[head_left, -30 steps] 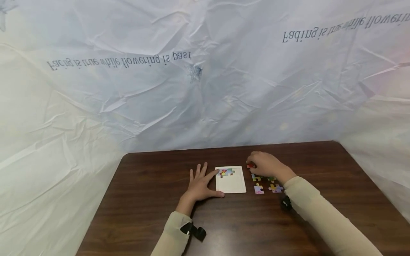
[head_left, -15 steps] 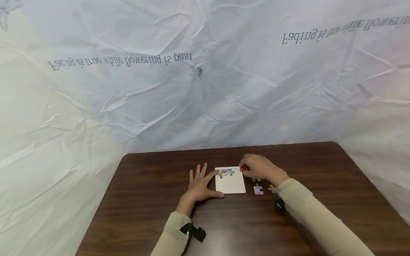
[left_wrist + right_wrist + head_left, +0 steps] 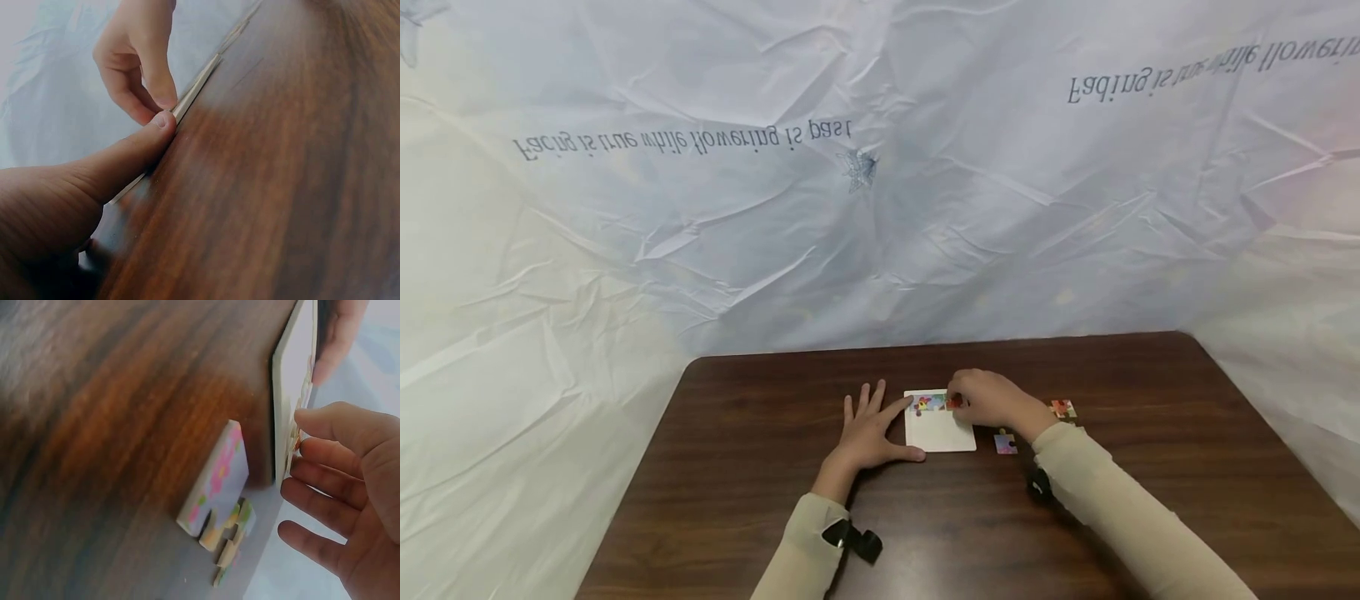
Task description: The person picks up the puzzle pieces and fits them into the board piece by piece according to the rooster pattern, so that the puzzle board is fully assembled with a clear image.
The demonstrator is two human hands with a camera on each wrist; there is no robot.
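A white puzzle tray (image 3: 942, 435) lies on the brown table, with a few colourful pieces (image 3: 928, 404) fitted along its far edge. My left hand (image 3: 871, 432) lies flat beside the tray, fingers spread; its index finger touches the far left corner and its thumb (image 3: 156, 125) presses the near left edge. My right hand (image 3: 977, 402) pinches a red puzzle piece (image 3: 955, 403) at the tray's far right corner. In the right wrist view the fingers (image 3: 328, 481) curl beside the tray's edge (image 3: 282, 406).
Loose pieces lie right of the tray: a pink and blue one (image 3: 1006, 442) (image 3: 215, 478), an orange one (image 3: 1063, 408) further right, and small green-yellow ones (image 3: 231, 544). Crumpled white sheeting with printed words (image 3: 685, 142) walls the table's far and side edges.
My right hand has carried the red piece leftward from the table beside the tray to the tray's far right corner, uncovering the orange piece. The left hand has stayed put.
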